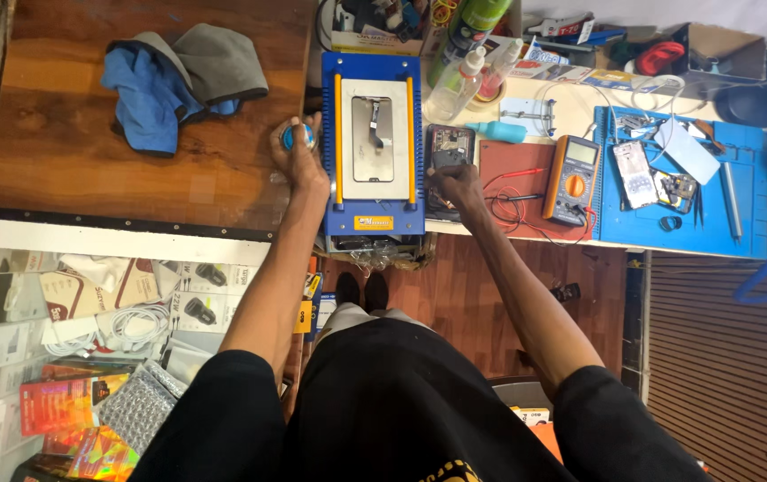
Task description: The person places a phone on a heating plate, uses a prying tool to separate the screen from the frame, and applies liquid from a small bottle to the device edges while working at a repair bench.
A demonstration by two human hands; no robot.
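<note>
Item one: a small round blue-capped object (297, 137), gripped in the left hand (299, 156) at the edge of the brown wooden counter (89, 170), just left of the heating machine. Fingers wrap closed around it; only the blue top shows (its body is hidden, so whether it is a bottle or a knob cannot be told). It looks light and rigid, probably smooth plastic, best held around its sides as now.

Item two: an opened phone (449, 152), dark, flat, with bare circuitry showing, lying on the white bench just right of the machine. The right hand (459, 183) rests on its lower end, fingers curled; whether they pinch anything cannot be told. Judged thin, stiff and fragile: handle by the edges, away from exposed parts.

Item three: a blue screen-separator machine (373, 143), boxy metal with yellow rails and a pale flat plate, between the two hands. Likely heavy.

Item four: a blue and grey cloth (178, 76), soft, crumpled, on the counter.

Item five: an orange multimeter (573, 178) with red and black leads, beside a blue work mat (741, 223) strewn with small parts.
</note>
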